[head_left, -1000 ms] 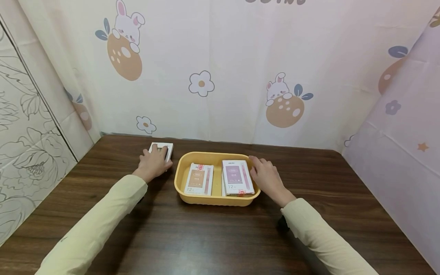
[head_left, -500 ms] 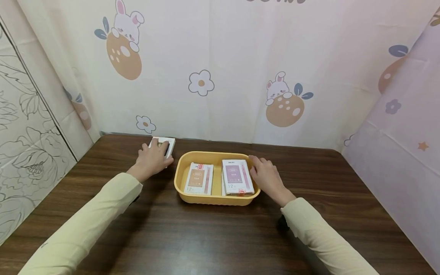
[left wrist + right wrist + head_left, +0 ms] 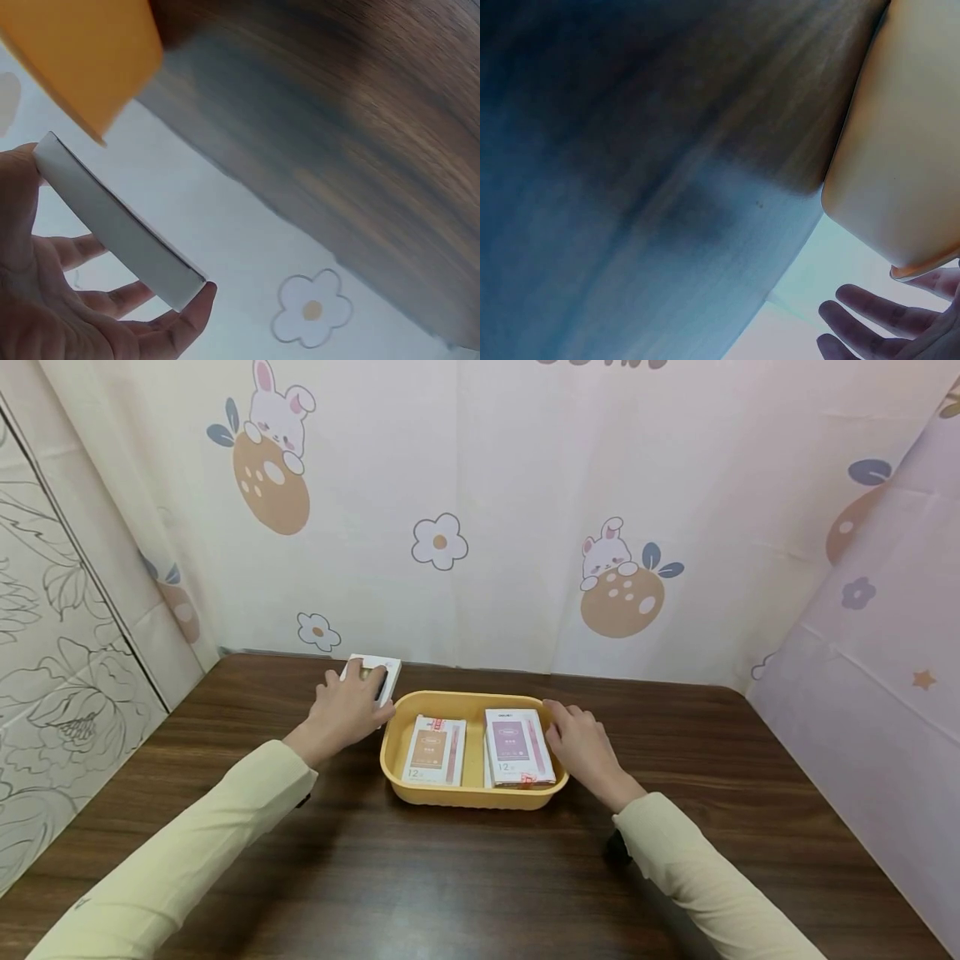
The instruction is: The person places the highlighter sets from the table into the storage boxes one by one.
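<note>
In the head view my left hand (image 3: 343, 714) holds a small white box (image 3: 392, 667) just off the left rear corner of a yellow plastic basket (image 3: 471, 797). The left wrist view shows that box (image 3: 124, 225) edge-on, raised above the table, thumb at one end and fingers at the other. My right hand (image 3: 588, 747) grips the basket's right rim; its other fingers (image 3: 870, 307) stay outside the wall. Inside the basket lie white boxes: one with a tan label (image 3: 431, 752) on the left, one with a purple label (image 3: 513, 747) on the right, seemingly stacked on another.
A dark wood-grain table (image 3: 450, 885) carries the basket. Behind it hangs a pale curtain (image 3: 510, 610) printed with rabbits and flowers, close to the table's back edge. Another patterned panel (image 3: 67, 693) borders the left side.
My left hand has lifted the white box from the table's back left and carried it to the right, up to the basket's corner. The right hand and basket have stayed put.
</note>
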A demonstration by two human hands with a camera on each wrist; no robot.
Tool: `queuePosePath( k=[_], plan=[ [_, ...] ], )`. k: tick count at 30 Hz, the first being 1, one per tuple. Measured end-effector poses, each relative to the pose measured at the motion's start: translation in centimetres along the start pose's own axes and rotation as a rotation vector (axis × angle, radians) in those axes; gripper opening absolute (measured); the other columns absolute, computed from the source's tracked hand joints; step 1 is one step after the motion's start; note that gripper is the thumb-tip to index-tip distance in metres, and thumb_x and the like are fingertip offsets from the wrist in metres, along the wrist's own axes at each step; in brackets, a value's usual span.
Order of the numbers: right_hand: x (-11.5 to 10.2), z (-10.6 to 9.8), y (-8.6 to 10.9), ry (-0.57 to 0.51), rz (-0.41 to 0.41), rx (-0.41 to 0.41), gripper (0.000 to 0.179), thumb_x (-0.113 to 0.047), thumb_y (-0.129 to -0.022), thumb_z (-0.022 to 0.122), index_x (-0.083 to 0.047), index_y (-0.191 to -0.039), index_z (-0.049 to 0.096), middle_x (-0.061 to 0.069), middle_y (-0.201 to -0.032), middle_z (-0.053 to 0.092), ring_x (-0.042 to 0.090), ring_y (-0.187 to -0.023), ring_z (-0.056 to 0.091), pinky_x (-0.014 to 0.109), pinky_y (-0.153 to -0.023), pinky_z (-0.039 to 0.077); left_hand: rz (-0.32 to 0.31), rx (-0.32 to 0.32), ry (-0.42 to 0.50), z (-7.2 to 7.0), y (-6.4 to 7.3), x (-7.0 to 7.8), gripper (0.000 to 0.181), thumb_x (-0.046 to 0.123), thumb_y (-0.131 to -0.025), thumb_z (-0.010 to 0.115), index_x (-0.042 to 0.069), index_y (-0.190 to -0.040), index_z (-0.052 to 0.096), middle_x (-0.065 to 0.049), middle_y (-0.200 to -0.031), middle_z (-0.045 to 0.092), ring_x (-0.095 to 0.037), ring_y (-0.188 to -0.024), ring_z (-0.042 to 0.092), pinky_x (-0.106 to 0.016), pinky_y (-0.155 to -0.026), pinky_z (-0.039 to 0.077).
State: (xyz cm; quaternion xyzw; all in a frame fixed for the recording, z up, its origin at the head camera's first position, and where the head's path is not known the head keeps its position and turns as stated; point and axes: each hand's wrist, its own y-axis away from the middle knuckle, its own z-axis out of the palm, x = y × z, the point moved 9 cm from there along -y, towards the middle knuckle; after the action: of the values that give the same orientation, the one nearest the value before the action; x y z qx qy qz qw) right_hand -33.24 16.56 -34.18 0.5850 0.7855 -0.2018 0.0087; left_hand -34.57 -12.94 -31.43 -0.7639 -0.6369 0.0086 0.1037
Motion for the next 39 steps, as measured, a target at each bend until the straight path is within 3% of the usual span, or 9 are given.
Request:
queuePosePath(
  k=[18,32,39],
  plan=[
    [0.0,0.1,0.0,0.003,0.005,0.004,0.038,-0.015,-0.090,0.051,-0.010,-0.128,0.051,0.019,-0.107,0.061,0.032,-0.085,0.058,0.046,-0.069,0.049,0.041,-0.007,-0.020,-0.1,1.4,4.8,0.061,0.047,-0.085,0.050,0.013,-0.135,0.041,-0.023,-0.136,0.035,-0.047,-0.097,0.047,-0.056,-0.078,0.045],
    [-0.1,-0.1,0.0,0.008,0.004,0.006,0.038,-0.015,-0.090,0.051,-0.010,-0.128,0.051,0.018,-0.104,0.062,0.030,-0.081,0.057,0.045,-0.066,0.048,0.081,-0.018,-0.071,0.9,2.4,8.6,0.060,0.048,-0.087,0.048,0.015,-0.136,0.040,-0.021,-0.136,0.035,-0.045,-0.098,0.048,-0.051,-0.077,0.047],
    [0.0,-0.2,0.0,0.006,0.000,0.007,0.038,-0.015,-0.090,0.051,-0.009,-0.128,0.051,0.019,-0.105,0.061,0.032,-0.082,0.057,0.046,-0.066,0.048,0.113,0.021,-0.085,1.2,3.0,9.9,0.057,0.046,-0.087,0.048,0.014,-0.133,0.043,-0.022,-0.131,0.040,-0.047,-0.096,0.051,-0.052,-0.072,0.049]
  ],
)
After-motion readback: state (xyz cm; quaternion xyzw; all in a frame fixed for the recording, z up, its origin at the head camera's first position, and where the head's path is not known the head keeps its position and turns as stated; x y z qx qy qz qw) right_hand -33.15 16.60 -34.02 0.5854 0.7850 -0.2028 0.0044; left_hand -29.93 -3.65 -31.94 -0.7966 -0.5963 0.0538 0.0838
